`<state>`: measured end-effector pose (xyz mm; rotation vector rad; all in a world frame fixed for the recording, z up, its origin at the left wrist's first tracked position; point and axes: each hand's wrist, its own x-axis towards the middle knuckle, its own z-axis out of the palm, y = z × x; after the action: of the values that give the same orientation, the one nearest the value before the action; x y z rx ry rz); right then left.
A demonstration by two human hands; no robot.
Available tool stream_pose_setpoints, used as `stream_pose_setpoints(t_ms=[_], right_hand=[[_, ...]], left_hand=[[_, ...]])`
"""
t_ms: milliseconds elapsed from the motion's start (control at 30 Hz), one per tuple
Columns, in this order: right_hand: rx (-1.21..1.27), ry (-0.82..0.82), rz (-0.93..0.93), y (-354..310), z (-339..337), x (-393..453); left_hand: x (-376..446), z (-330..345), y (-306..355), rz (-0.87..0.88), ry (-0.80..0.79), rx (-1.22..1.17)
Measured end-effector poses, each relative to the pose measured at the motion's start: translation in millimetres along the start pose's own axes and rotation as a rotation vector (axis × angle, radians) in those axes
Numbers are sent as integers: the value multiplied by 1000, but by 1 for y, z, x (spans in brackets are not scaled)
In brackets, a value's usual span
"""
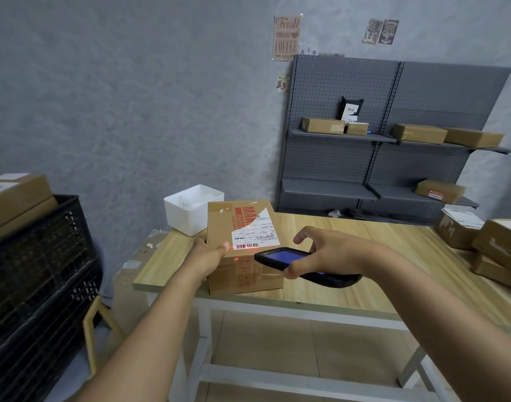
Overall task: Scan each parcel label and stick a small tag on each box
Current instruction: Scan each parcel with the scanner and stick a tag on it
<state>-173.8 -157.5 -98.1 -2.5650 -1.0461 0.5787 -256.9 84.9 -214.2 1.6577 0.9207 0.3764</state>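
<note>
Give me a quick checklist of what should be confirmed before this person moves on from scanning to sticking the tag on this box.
1. Box steadied: ok. The left hand holds the left side of the cardboard box, which sits on the table.
2. Scanner aimed: ok. The right hand holds the handheld scanner, pointed at the box.
3. Beam on barcode: ok. A red line crosses the barcode on the shipping label.
4. Scan registered: cannot tell. The screen is lit but unreadable.
5. Label flat: not ok. Its upper left corner is peeled or torn.
6. Tag ready: cannot tell. No tag shows; the contents of the white bin are hidden.
</note>
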Motion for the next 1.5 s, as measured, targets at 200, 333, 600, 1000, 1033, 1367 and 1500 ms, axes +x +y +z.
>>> stream_pose_setpoints(t_ms=[200,333,600,1000,1033,1367,1500], right_hand=[[-26,11,-8,-7,-4,-6],[-53,15,-7,-11,-6,-9],[-63,19,1,-10,-5,-13],[-68,45,5,-16,-12,-15],[-71,40,3,-16,-12,-15],[-129,-37,16,-17,-5,-10],[-104,-15,10,-17,-2,-7]], left_hand=[[-1,-1,-2,-3,6,35],[-1,-2,-2,1,21,76],[-4,1,-3,66,16,-18],[-23,6,-7,234,248,3],[-24,7,-8,244,278,16],[-41,14,-26,488,369,2],[-38,7,-24,421,312,26]])
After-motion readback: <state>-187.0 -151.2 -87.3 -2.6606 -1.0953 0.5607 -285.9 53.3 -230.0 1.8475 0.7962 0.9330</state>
